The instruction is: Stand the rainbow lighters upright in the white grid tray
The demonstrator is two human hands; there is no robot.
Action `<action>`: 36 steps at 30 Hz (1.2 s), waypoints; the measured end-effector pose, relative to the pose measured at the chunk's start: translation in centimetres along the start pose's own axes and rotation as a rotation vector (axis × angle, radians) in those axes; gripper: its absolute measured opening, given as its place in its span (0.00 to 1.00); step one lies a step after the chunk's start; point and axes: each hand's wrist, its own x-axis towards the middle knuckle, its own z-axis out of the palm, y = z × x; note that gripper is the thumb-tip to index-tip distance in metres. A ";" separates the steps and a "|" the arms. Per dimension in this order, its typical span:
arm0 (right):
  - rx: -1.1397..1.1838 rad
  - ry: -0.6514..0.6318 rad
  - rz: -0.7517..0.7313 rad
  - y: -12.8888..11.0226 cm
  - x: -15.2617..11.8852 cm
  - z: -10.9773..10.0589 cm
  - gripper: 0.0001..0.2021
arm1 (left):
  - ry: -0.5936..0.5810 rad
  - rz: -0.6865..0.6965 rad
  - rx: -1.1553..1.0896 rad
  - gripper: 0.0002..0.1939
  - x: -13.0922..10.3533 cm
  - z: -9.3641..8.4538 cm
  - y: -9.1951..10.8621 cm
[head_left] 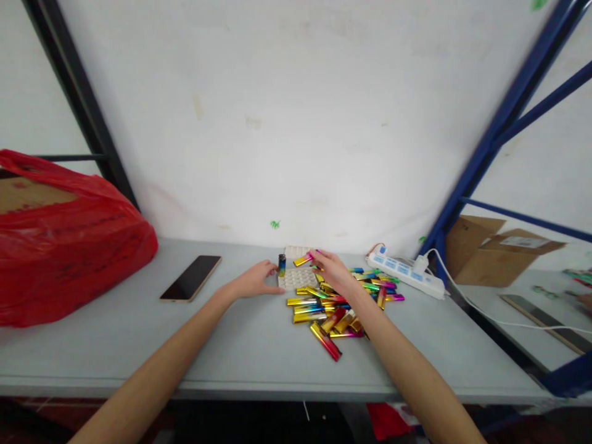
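A white tray with rows of small holes (296,280) lies on the grey table. One blue and gold lighter (282,266) stands upright at its left corner. At the tray's left edge is my left hand (254,279), thumb stretched out and apart from the curled fingers, which come close to the standing lighter; whether they touch it I cannot tell. Above the tray, my right hand (330,268) pinches a gold and pink lighter (303,260), held tilted. Under and beside my right forearm spreads a heap of shiny metallic lighters (326,339), partly hidden by the arm.
Behind the first tray lies another pale tray (296,251) against the wall. A phone (192,279) and a red plastic bag (69,246) are on the left. On the right are a white power strip (407,274) with its cable, a blue metal frame (490,135) and a cardboard box (494,256).
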 end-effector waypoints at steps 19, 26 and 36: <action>0.251 -0.052 -0.055 0.5 -1.6 1.4 0.21 | 0.012 -0.022 0.007 0.36 0.0 0.1 -0.3; 0.066 -0.113 -0.030 0.6 -2.3 2.5 0.20 | 0.027 -0.020 0.010 0.36 0.1 0.1 -0.4; -0.733 0.153 -0.396 0.9 -2.5 2.6 0.24 | 0.008 -0.040 0.000 0.36 0.0 0.0 -0.2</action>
